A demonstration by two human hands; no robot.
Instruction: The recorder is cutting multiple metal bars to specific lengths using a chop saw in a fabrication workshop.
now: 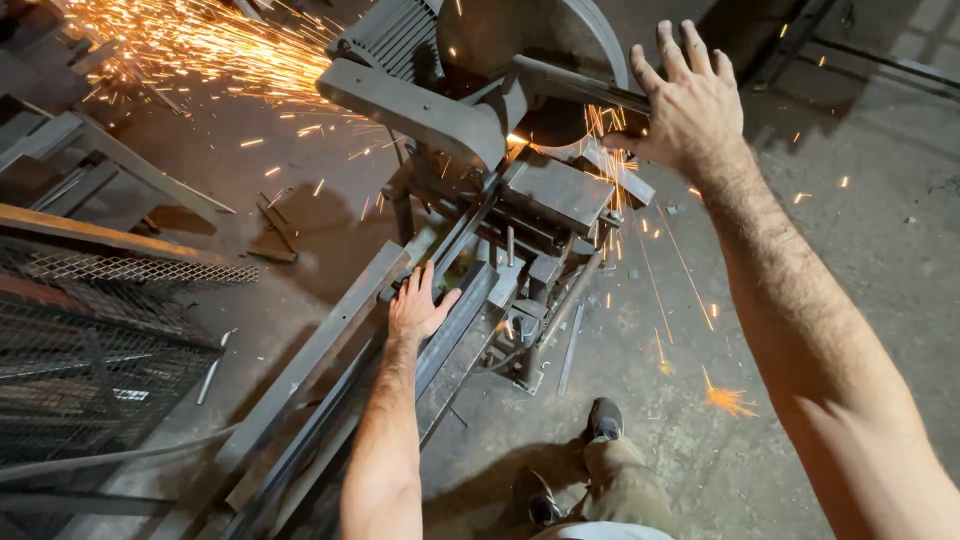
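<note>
Long grey steel bars [450, 335] at frame centre pressed flat under spread left hand [415, 308]; grey metal chop saw handle [570, 82] at top gripped by right hand [685, 100], fingers loose.

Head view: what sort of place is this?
Most likely a metal fabrication workshop: a chop saw throws sparks, long steel bars lie under the left hand, on a concrete floor.

Left hand [418, 308] flat on long grey steel bars [330, 400]; right hand [688, 100] on grey metal chop saw [440, 110] handle; orange sparks [200, 45] far left.
</note>
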